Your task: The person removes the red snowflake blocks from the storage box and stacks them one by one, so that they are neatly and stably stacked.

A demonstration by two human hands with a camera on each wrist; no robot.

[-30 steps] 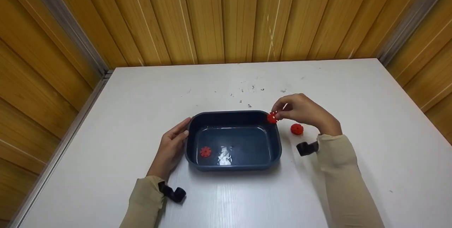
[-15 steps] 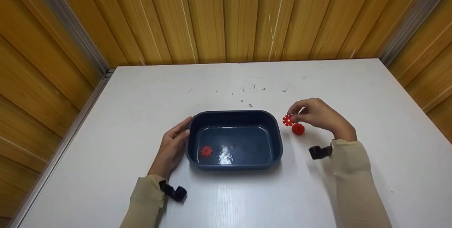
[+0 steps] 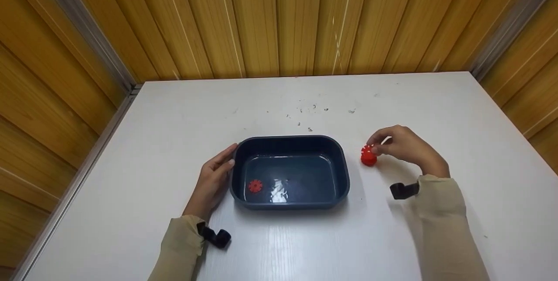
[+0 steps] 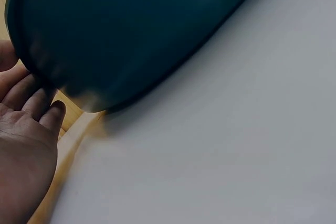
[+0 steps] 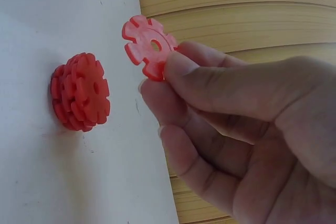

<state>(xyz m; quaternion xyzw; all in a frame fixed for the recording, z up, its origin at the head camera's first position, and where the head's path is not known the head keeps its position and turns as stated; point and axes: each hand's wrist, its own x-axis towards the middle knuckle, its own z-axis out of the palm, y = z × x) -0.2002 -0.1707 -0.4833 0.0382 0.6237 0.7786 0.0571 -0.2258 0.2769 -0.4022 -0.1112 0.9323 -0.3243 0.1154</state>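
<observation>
A flat red notched disc point(image 5: 152, 48) with a centre hole is pinched between the thumb and fingers of my right hand point(image 3: 403, 146). It hangs just above a stack of several matching red discs point(image 5: 81, 93) on the table; the right wrist view shows a gap between them. My left hand point(image 3: 212, 181) rests along the outer left wall of a dark blue rectangular bin point(image 3: 290, 206), its fingers against the side. Inside the bin, near the front left corner, one red disc point(image 3: 255, 186) lies flat.
The white table point(image 3: 305, 246) carries the bin in its middle and the disc stack to the right. Yellow wood-look panels point(image 3: 257, 19) rise behind the table and at both sides. Small dark marks point(image 3: 326, 109) dot the surface behind the bin.
My right hand has moved right, from the bin's far right corner to over the stack, carrying the pinched disc. The left hand and the bin have stayed put.
</observation>
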